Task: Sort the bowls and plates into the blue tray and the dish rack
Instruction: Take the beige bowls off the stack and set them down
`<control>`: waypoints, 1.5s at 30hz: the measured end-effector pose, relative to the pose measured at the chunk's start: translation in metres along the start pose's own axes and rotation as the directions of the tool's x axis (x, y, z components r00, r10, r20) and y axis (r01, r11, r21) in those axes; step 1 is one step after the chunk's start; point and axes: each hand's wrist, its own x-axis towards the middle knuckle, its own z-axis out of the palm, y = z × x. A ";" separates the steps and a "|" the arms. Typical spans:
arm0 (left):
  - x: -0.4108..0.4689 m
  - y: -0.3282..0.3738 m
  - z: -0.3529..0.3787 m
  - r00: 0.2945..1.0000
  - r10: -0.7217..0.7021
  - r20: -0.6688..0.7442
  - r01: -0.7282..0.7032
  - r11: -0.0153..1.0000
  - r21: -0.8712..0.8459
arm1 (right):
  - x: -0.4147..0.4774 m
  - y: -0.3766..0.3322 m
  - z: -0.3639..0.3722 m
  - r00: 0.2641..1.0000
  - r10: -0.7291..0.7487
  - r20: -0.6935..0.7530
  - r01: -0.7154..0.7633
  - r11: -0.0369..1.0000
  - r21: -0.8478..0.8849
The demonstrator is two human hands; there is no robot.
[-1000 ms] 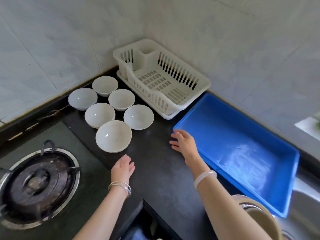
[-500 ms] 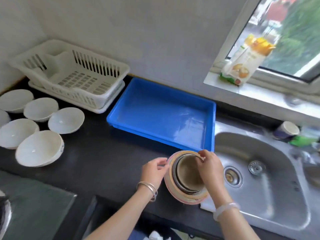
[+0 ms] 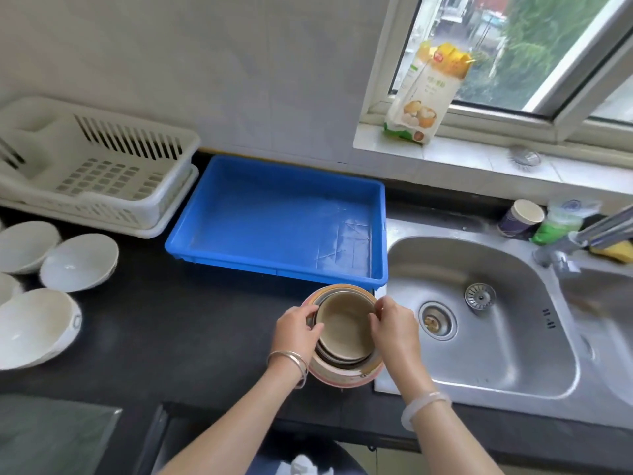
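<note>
A stack of nested plates (image 3: 344,332), beige and pink-rimmed, stands on the black counter just in front of the blue tray (image 3: 274,269). My left hand (image 3: 298,329) grips the stack's left rim. My right hand (image 3: 394,325) pinches its right rim. The blue tray holds nothing. To its left stands the white dish rack (image 3: 102,166), with nothing in it. Several white bowls (image 3: 78,262) lie on the counter at the far left, apart from both hands.
A steel sink (image 3: 479,320) adjoins the stack on the right, with a tap (image 3: 603,231) at its far right. A paper cup (image 3: 520,219) and a sponge sit behind the sink. A flour bag (image 3: 428,94) stands on the window sill.
The view swung right from the bowls and stove to the sink side. Both hands left the counter and took hold of the plate stack's rims, closing tighter on them in the last half second.
</note>
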 end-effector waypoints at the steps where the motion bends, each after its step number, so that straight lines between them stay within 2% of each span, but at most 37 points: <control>1: 0.000 0.000 0.000 1.000 0.004 0.001 -0.004 1.000 0.000 | 0.000 0.000 -0.001 1.000 -0.006 -0.001 0.006 1.000 -0.002; 9: 0.000 -0.003 0.002 1.000 -0.006 -0.007 0.006 1.000 -0.023 | -0.006 -0.002 -0.004 0.985 -0.133 -0.111 0.119 0.985 -0.125; 20: 0.003 -0.006 0.001 1.000 -0.002 0.019 0.003 0.998 -0.067 | 0.005 0.002 -0.009 0.991 -0.118 -0.064 0.106 0.980 -0.167; 24: 0.003 -0.005 -0.003 0.997 -0.049 0.053 0.056 0.988 -0.144 | 0.010 0.009 -0.020 0.999 -0.024 0.024 0.023 0.999 0.034; 28: 0.006 -0.001 -0.004 0.996 -0.064 0.066 0.070 0.994 -0.084 | 0.012 0.019 -0.032 0.993 0.029 0.111 -0.053 0.972 0.227; 32: 0.006 0.007 -0.003 0.996 -0.090 0.026 0.091 0.995 -0.041 | 0.009 0.025 -0.040 0.991 0.065 0.116 -0.103 0.928 0.359; 38: 0.003 0.017 -0.009 0.997 -0.059 -0.049 0.054 0.992 -0.110 | 0.010 0.027 -0.050 0.990 0.098 0.106 -0.139 0.841 0.522; 41: 0.005 0.018 -0.016 0.996 -0.051 -0.080 0.039 0.989 -0.144 | 0.011 0.022 -0.055 0.989 0.105 0.105 -0.146 0.825 0.546; 45: 0.010 0.010 -0.036 0.991 -0.109 -0.075 0.084 0.957 -0.279 | 0.012 0.007 -0.063 0.991 0.073 0.111 -0.127 0.777 0.616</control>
